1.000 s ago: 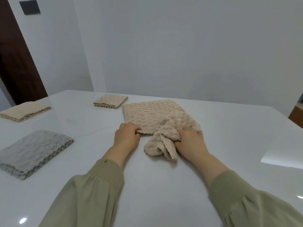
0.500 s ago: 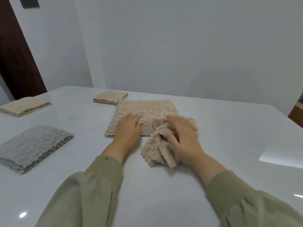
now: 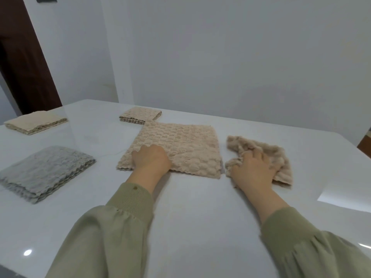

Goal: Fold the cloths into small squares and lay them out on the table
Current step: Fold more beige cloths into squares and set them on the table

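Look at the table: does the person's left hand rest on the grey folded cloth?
No, the left hand rests on the flat beige cloth, while the grey folded cloth lies apart to its left.

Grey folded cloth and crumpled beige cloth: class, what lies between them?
Head view: the flat beige cloth, with the left hand resting on it, lies between them.
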A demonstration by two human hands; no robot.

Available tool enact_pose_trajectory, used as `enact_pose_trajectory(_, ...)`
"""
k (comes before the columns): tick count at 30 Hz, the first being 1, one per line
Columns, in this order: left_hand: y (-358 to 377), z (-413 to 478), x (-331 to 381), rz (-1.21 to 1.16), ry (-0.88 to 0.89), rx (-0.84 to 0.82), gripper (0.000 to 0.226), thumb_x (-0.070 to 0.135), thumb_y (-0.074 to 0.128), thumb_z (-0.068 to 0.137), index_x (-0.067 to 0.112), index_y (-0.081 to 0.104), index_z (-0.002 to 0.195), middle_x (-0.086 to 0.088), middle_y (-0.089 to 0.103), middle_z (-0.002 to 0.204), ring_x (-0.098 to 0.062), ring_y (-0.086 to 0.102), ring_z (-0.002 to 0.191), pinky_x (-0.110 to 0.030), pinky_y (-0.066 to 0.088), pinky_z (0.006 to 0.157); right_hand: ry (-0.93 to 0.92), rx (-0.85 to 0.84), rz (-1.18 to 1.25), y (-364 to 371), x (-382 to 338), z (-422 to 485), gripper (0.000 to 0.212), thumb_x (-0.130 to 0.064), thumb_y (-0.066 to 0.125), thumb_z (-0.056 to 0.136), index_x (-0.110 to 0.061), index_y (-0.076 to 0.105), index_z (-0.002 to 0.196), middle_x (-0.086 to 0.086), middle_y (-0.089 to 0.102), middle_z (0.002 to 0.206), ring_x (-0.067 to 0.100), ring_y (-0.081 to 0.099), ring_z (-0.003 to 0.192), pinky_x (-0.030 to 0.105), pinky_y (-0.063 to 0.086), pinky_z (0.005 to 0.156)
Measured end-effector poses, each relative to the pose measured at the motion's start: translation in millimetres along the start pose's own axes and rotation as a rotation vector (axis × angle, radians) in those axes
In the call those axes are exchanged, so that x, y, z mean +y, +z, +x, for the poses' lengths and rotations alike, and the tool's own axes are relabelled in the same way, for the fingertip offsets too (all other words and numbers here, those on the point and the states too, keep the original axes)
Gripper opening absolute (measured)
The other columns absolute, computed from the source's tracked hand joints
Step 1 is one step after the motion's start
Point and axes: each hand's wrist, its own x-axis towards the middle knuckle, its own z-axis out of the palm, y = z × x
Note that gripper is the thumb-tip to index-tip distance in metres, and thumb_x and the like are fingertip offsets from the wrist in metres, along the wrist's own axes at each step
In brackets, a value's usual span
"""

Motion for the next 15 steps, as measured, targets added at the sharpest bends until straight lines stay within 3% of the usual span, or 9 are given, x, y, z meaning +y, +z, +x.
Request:
enact_pose_trajectory(3, -5.1, -3.7, -1.4, 0.079, -0.008, -0.005, 0.027, 0.027, 0.050, 0.088, 0.019, 0.057, 0.113, -0.003, 0.054, 0.122, -0.025, 0.043, 0.119, -0.046, 0.031, 0.104, -0.027, -0.055, 0.046, 1.3, -2.9, 0.6, 0.051, -0.033, 0.043, 0.090, -0.014, 0.036, 0.138, 0.009, 0.033, 0.147, 0.031, 0.027, 0.136, 0.063, 0.012, 0.110)
enact_pose_trajectory(6, 8.5, -12.8, 14.8, -0.084, 0.344, 0.182, 0.038, 0.033, 0.034, 0.097, 0.020, 0.046, 0.130, -0.003, 0.044, 0.139, -0.026, 0.035, 0.129, -0.049, 0.028, 0.107, -0.153, -0.075, 0.079, 4.7, -13.5, -2.8, 0.051, -0.029, 0.045, 0.088, -0.016, 0.037, 0.137, 0.007, 0.040, 0.144, 0.031, 0.036, 0.131, 0.056, 0.013, 0.113)
enact_pose_trajectory(9, 23.5, -23.7, 39.3, -0.155, 0.555, -0.015, 0.051, 0.046, 0.021, 0.099, 0.030, 0.021, 0.147, 0.001, 0.019, 0.156, -0.022, 0.014, 0.143, -0.052, 0.011, 0.115, -0.258, -0.065, 0.174, 3.9, -14.2, -2.5, 0.051, -0.024, 0.049, 0.084, -0.017, 0.041, 0.134, 0.007, 0.048, 0.138, 0.029, 0.042, 0.126, 0.047, 0.016, 0.114)
enact_pose_trajectory(12, 25.4, -17.5, 40.1, -0.044, 0.484, -0.143, 0.051, 0.044, 0.016, 0.100, 0.034, 0.014, 0.149, 0.005, 0.009, 0.159, -0.022, 0.006, 0.146, -0.057, 0.004, 0.114, -0.317, -0.090, 0.312, 1.6, -8.9, -2.5, 0.052, -0.021, 0.051, 0.084, -0.017, 0.043, 0.135, 0.006, 0.051, 0.134, 0.026, 0.046, 0.122, 0.039, 0.032, 0.107)
enact_pose_trajectory(13, 21.0, -15.7, 38.7, -0.019, 0.440, -0.158, 0.049, 0.042, 0.017, 0.100, 0.034, 0.018, 0.148, 0.005, 0.013, 0.158, -0.023, 0.010, 0.145, -0.059, 0.006, 0.114, -0.322, -0.088, 0.349, 1.1, -7.7, -3.4, 0.051, -0.022, 0.051, 0.085, -0.017, 0.044, 0.136, 0.005, 0.052, 0.134, 0.025, 0.047, 0.122, 0.036, 0.036, 0.102)
enact_pose_trajectory(15, 7.7, -17.2, 39.7, 0.050, 0.323, -0.136, 0.044, 0.036, 0.022, 0.099, 0.029, 0.042, 0.138, -0.001, 0.040, 0.147, -0.028, 0.029, 0.138, -0.062, 0.010, 0.112, -0.323, -0.050, 0.392, -0.3, -6.8, -4.4, 0.046, -0.028, 0.048, 0.088, -0.017, 0.048, 0.133, 0.003, 0.056, 0.130, 0.022, 0.051, 0.117, 0.032, 0.041, 0.093)
